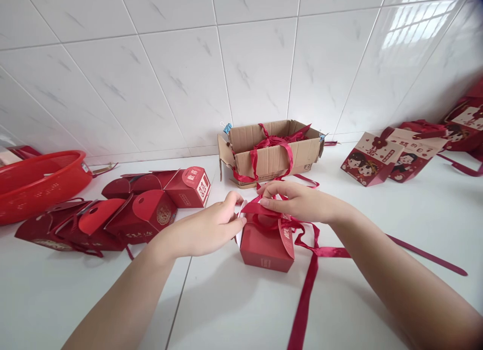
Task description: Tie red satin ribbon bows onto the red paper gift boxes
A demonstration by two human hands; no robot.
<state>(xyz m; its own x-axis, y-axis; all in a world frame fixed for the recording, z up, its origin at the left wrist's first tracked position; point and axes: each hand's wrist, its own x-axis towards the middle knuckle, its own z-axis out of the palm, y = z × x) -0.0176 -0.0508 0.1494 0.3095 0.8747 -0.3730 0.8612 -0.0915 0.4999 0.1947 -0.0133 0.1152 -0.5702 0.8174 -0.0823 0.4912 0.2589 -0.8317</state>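
A small red gift box [266, 247] stands on the white table in front of me, its top flaps folded up and a dark red ribbon [311, 279] looped over it. My left hand [211, 228] is closed at the box's left side, fingertips at a flap's pale edge. Above the box, my right hand [302, 201] has thumb and fingers pinched on the ribbon at the top. Exactly what lies between the fingertips is partly hidden. The ribbon trails off to the right and down to the near edge of view.
Behind stands an open cardboard box [271, 161] with ribbon spilling over its front. Several red gift boxes [141, 209] sit at left, beside a red plastic basket [41, 181]. Printed gift boxes [372, 158] stand at right. A dark red strap [426, 254] lies near my right forearm.
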